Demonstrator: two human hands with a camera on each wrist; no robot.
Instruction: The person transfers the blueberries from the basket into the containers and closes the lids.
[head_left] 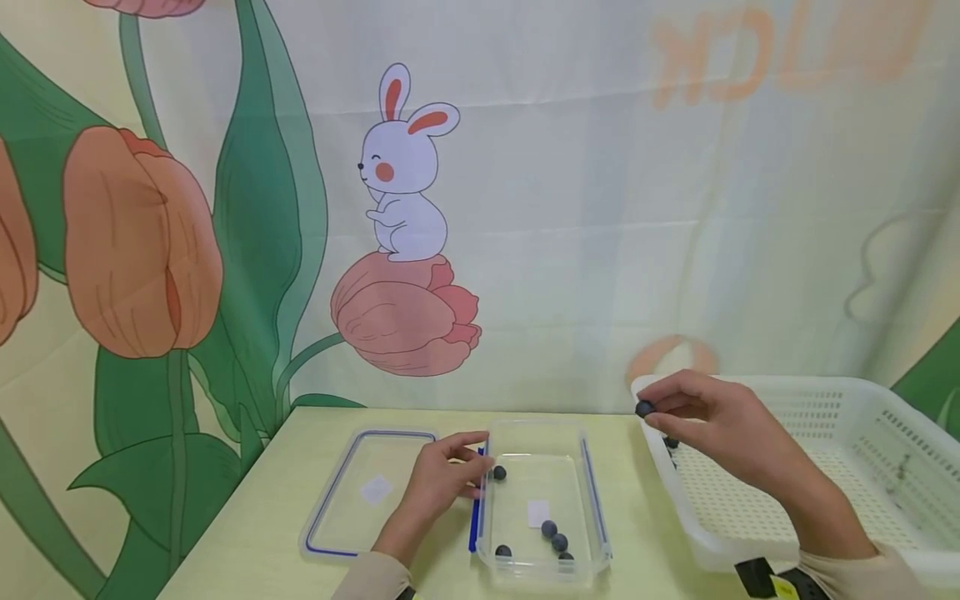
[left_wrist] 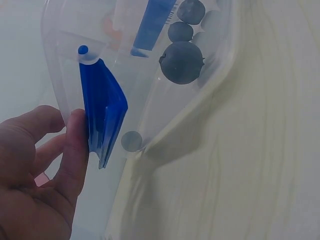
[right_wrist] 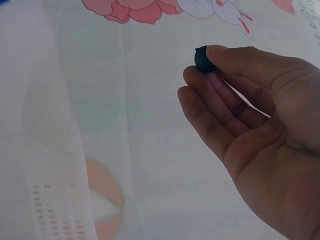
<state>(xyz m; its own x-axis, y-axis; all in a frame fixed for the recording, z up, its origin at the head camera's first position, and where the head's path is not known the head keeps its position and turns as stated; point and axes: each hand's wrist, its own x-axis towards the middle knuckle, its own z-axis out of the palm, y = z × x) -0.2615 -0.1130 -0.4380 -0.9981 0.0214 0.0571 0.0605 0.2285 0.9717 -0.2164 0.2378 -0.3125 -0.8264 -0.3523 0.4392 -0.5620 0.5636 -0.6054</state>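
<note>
My right hand [head_left: 731, 429] pinches a blueberry [right_wrist: 202, 60] between thumb and fingertips, over the near-left rim of a white basket [head_left: 780, 546]. My left hand [head_left: 438, 479] grips the left wall of a clear plastic food box [head_left: 517, 496], beside its blue side latch [left_wrist: 102, 107]. Inside the box, one blueberry [head_left: 499, 472] lies close to the left fingertips. Several more blueberries, one of them this blueberry [head_left: 559, 542], rest toward the near end. Dark blueberries [head_left: 671, 442] also show in the basket's left corner, partly hidden by the right hand.
A clear lid [head_left: 330, 500] with a blue seal lies left of the box on the pale yellow table [head_left: 247, 517]. Behind the table hangs a curtain [head_left: 570, 250] printed with tulips and a rabbit. The basket has slotted walls and stands at the right.
</note>
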